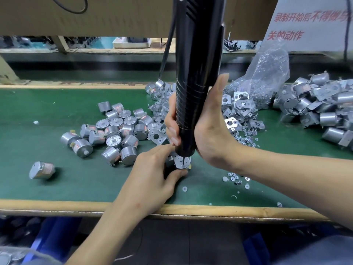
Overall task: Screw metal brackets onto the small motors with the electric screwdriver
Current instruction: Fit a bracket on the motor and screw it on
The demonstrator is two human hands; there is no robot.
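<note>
On the green table [57, 188], close to its pale wooden front edge, the left hand [150, 178] has its grip narrowed on a small motor [172, 165]. Thumb and forefinger pinch its sides, and the body is mostly hidden behind them. A metal bracket [181, 161] lies flat on top of that motor. The tip of the black electric screwdriver [193, 92] stands upright on the bracket. The right hand [208, 127] wraps its grip around the lower barrel of the tool, with the fingers curled round the far side and the thumb pointing up along it. A dark cable [166, 52] runs up beside the tool.

Left of the hands lies a heap of bare motors [114, 131], with one lone motor [42, 170] on its side well apart, nearer the front edge. Behind and to the right of the screwdriver is a pile of loose brackets [238, 111], and a clear plastic bag [267, 73] of small metal parts leans over it. Farther right is a heap of motors with brackets on them [315, 104]. Small washers and screws [235, 177] are scattered below the right wrist.

Brown cardboard [95, 14] hangs across the top of the view, beside a white sign with red characters [305, 25]. Through the gap beneath it the far workstations show only as a blur. Something blue [53, 238] sits under the table.
</note>
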